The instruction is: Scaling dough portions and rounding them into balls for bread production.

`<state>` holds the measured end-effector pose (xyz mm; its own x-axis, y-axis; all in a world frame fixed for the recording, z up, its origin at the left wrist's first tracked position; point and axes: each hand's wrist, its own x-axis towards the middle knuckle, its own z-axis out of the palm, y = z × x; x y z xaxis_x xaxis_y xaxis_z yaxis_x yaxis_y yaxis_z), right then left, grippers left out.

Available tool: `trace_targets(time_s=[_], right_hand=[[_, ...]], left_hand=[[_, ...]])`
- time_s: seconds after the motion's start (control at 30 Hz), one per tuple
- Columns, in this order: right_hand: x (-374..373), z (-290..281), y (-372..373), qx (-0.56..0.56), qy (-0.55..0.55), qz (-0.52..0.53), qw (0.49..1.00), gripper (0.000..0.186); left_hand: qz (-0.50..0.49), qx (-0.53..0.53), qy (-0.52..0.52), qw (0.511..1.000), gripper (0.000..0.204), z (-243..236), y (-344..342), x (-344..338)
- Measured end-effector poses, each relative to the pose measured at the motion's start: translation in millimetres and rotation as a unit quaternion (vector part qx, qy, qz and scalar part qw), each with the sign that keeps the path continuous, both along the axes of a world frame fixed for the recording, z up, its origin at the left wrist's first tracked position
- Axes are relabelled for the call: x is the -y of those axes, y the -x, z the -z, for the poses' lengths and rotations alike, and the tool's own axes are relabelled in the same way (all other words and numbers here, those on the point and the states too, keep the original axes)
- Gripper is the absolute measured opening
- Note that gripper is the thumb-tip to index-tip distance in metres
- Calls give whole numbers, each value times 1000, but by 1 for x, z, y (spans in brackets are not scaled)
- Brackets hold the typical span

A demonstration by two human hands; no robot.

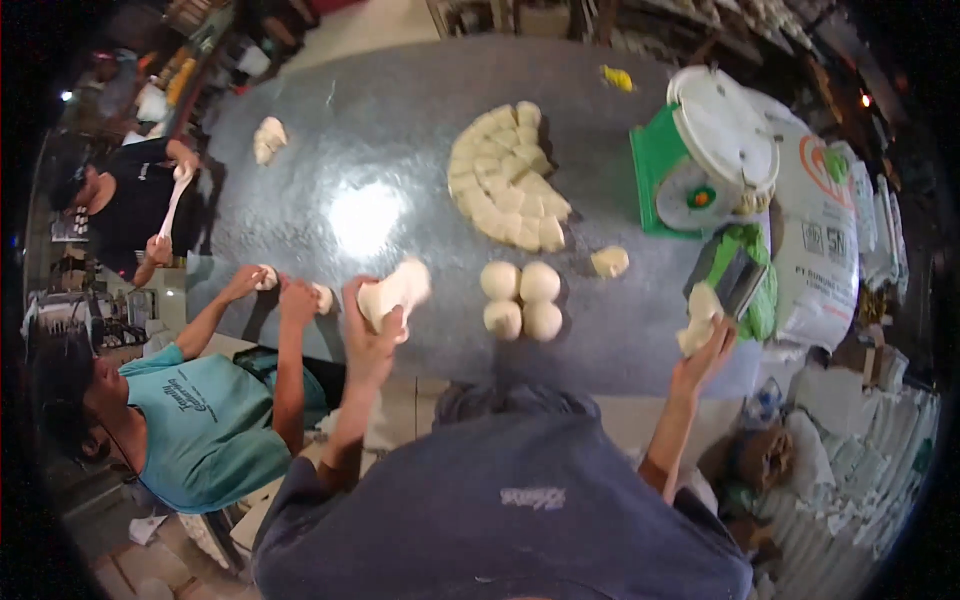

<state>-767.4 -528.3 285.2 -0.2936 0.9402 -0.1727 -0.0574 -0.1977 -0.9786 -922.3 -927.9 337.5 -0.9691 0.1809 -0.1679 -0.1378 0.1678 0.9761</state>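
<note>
gripping a long lump of dough (397, 291) in my left hand (372, 345), fingers closed around it above the near edge of the grey surface (360, 150), i hold a smaller dough piece (699, 318) in my right hand (706, 358), closed on it beside the green scale (700, 160). four round dough balls (521, 295) sit between my hands, with cut dough pieces (508, 175) farther back.

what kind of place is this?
Likely a small bakery's work area: cut dough pieces and four rolled dough balls lie on a metal table, with a green dial scale and a flour-type sack beside it.
</note>
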Motion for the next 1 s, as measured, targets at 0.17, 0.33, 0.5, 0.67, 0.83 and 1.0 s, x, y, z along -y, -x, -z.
trace_targets(time_s=[0.17, 0.33, 0.5, 0.67, 0.83, 1.0], right_hand=[[25, 142, -58, 511, -441, -117, 729, 45], [20, 144, -21, 394, -537, -161, 729, 28], [-24, 146, 47, 477, -474, -128, 729, 25], [34, 163, -11, 421, -583, -27, 694, 37], [73, 97, -44, 445, -299, -181, 825, 49], [-54, 233, -178, 422, -668, -235, 567, 45]], left_hand=[[-63, -200, 428, 879, 77, 196, -33, 33], [-62, -356, 387, 848, 53, 213, 6, 8], [-18, -338, 439, 832, 34, 221, 111, -7], [14, -488, 357, 796, 45, 241, -9, 14], [-14, -17, 368, 930, 64, 143, -2, 3], [55, -97, 327, 938, 54, 210, -5, 58]])
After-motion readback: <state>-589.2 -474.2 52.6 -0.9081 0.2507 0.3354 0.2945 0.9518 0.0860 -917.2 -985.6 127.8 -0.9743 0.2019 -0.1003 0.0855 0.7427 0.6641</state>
